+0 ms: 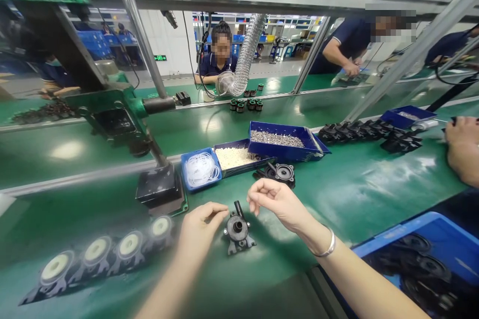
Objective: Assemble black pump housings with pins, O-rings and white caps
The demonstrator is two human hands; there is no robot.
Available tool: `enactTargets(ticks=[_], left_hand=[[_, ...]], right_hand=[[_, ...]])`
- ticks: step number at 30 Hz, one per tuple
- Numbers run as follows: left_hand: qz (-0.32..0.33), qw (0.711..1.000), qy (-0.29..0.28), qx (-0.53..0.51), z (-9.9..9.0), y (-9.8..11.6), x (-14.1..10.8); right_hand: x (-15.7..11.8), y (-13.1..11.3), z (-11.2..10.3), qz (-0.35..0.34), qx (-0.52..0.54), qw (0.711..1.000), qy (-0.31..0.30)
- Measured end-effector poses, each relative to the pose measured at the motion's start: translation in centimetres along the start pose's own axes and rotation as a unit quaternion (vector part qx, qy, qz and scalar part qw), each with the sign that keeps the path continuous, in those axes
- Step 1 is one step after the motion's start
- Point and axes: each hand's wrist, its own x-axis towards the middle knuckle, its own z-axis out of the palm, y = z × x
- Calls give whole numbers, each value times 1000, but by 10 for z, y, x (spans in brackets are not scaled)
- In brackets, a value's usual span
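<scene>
Free benchtop (348, 192) to the right of the right hand (279, 202), blue bins (280, 150) a barrier ahead.

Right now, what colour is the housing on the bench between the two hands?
The housing is black, best seen in the head view.

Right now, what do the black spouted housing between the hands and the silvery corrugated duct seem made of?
Black spouted housing: probably moulded plastic, satin, from its soft sheen; coated metal remains possible. Silvery corrugated duct: likely thin metal foil, shiny, from its bright, crinkled ridges.
</scene>
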Motion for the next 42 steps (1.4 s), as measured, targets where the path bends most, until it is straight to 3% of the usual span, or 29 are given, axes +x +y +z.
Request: enactTargets(ticks=[3,12,15,18,22,26,29,34,40,42], left_hand=[[-9,999,-29,-29,10,-6,3],[111,989,-17,92,14,-9,11],[214,962,-57,158,9,-9,13],[300,921,-133,209,0,-5,13],[288,907,-180,248,-10,-1,4],[226,935,-174,209,-12,-11,-12],[185,951,-212,129,-6,-23,-22],[158,963,-204,74,10,-42,-29],[168,968,-185,26,16,-47,-27],[167,968,-186,19,16,-47,-26]], right_hand=[[-9,13,-4,23,15,999,25],[-24,35,-4,52,39,997,32],[-28,42,-2,50,30,998,37],[-33,44,0,20,-21,998,46],[-42,41,5,-86,-161,982,47],[-50,40,12,-158,-220,962,20],[-57,44,15,-185,-261,947,0],[-64,53,17,-232,-384,893,-39],[-64,56,15,-372,-528,760,-65],[-63,59,12,-393,-548,734,-79]])
